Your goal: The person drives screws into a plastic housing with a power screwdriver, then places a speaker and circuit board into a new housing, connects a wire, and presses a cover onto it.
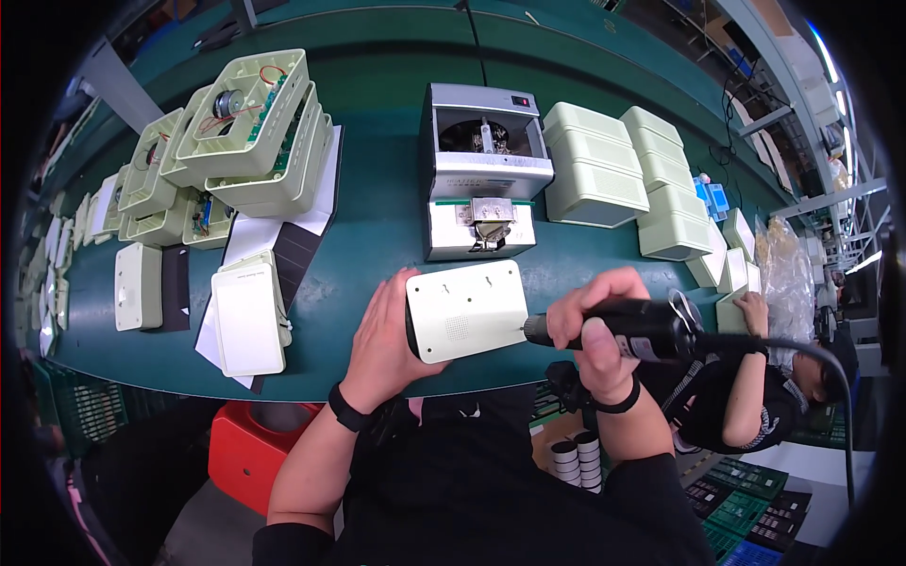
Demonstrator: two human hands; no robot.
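In front of me a pale cream plastic casing (491,325) is tilted, its flat face with corner holes and a speaker grille toward me. My left hand (382,330) grips its left side, fingers along the edge and thumb below. My right hand (599,330) is wrapped round a black corded electric screwdriver (651,328), held almost level. Its bit points left and meets the casing's face near the lower right corner. Whether a screw sits under the tip is too small to tell. Just beyond the casing stands a grey screw feeder (491,174).
Stacked open housings (250,123) with wires and circuit boards stand at the left. Closed cream boxes (595,170) are piled right of the feeder. A white-faced panel (247,321) lies near my left. A co-worker's hand (752,311) touches parts at the right. A red stool (250,453) stands below.
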